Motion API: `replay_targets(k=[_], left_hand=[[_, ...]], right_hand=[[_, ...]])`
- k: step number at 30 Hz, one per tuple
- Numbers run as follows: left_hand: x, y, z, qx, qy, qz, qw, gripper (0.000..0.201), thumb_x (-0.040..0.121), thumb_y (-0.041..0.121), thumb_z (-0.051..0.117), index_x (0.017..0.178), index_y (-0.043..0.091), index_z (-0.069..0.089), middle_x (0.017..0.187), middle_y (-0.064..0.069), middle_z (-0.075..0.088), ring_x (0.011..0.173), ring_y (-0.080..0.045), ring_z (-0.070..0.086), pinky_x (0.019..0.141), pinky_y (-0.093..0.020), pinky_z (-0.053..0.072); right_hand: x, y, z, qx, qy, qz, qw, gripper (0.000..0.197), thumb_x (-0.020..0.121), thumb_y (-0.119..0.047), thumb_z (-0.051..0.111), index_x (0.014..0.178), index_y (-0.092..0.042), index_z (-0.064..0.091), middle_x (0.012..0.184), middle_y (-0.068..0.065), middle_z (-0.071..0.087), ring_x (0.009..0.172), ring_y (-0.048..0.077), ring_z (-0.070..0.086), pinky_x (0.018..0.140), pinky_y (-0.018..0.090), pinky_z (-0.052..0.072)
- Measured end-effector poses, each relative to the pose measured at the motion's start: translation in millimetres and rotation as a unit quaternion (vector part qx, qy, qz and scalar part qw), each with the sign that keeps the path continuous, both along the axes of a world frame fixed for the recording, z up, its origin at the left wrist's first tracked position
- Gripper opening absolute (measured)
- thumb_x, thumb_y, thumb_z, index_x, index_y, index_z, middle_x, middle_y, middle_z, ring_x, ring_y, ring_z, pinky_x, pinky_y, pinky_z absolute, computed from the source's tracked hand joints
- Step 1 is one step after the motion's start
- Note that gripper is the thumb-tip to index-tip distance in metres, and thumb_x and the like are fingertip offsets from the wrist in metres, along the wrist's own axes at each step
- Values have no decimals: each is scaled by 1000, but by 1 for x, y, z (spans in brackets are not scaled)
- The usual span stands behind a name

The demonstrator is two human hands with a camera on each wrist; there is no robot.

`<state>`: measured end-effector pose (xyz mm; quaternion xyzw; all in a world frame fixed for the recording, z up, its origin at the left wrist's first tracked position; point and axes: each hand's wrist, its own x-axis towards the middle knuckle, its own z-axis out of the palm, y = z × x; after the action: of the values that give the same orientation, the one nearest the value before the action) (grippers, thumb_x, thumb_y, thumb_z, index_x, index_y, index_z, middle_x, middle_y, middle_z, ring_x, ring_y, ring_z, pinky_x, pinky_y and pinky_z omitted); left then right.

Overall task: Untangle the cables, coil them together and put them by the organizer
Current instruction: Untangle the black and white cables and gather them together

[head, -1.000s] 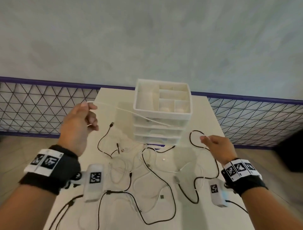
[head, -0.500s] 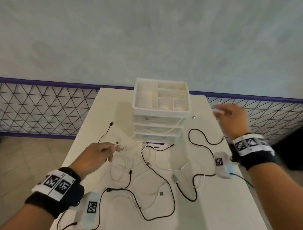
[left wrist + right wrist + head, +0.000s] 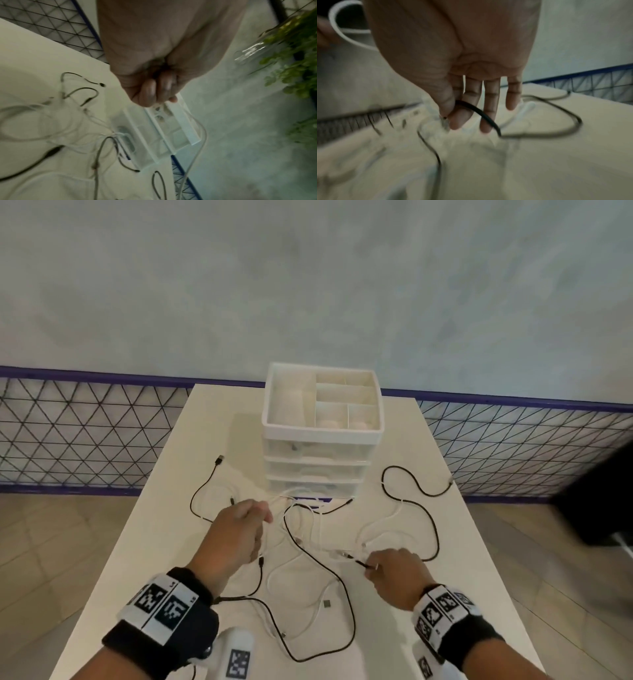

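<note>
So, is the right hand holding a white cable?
No, the right hand pinches a black cable between thumb and fingers.

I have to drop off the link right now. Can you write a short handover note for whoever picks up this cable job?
Left hand: curled round a white cable, just in front of the organizer.
Right hand: pinches the black cable near its plug end.
Both cables lie looped and crossed on the table.
Done: nothing coiled so far.
Left: untangle the cables, coil them together, put them by the organizer.
</note>
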<state>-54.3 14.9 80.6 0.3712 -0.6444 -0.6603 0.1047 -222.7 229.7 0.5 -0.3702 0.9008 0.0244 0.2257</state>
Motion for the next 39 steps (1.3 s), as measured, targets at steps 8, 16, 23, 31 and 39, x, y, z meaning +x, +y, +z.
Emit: replay_targets(k=[8, 16, 23, 31, 39], left_hand=[[-50, 10, 68, -27, 214, 100, 971, 24, 105, 13, 34, 89, 14, 53, 90, -10, 79, 83, -27, 75, 73, -37, 53], [-40, 10, 52, -120, 65, -126, 983, 19, 102, 21, 43, 93, 11, 56, 81, -5, 79, 70, -14, 72, 78, -39, 51], [-25, -5, 59, 6, 63, -133, 989, 31, 106, 24, 38, 88, 10, 59, 54, 5, 36, 43, -8, 25, 42, -19, 21], [-6, -68, 99, 73, 206, 105, 970, 28, 105, 25, 38, 79, 20, 46, 57, 7, 35, 40, -4, 25, 33, -17, 22], [-14, -42, 93, -7, 115, 24, 993, 34, 103, 33, 45, 72, 18, 46, 55, 7, 29, 45, -10, 18, 38, -21, 17]], right_hand=[[1, -43, 125, -283, -117, 32, 951, 12, 92, -23, 67, 86, -20, 77, 53, -32, 59, 55, -8, 56, 56, 7, 38], [10, -49, 135, -449, -198, -38, 871, 8, 89, -19, 72, 85, -18, 80, 63, -11, 68, 54, -1, 51, 60, 16, 40], [-22, -44, 112, -501, -159, -118, 842, 17, 76, -28, 85, 72, -16, 73, 46, -12, 42, 43, 4, 32, 47, 15, 29], [-68, 14, 27, -260, -4, -288, 922, 39, 90, -47, 65, 59, -23, 60, 78, 3, 65, 94, 32, 65, 77, 31, 47], [-65, -23, 95, -441, -123, -265, 848, 21, 94, -36, 64, 82, -22, 73, 83, 2, 73, 64, 14, 65, 61, 27, 48]])
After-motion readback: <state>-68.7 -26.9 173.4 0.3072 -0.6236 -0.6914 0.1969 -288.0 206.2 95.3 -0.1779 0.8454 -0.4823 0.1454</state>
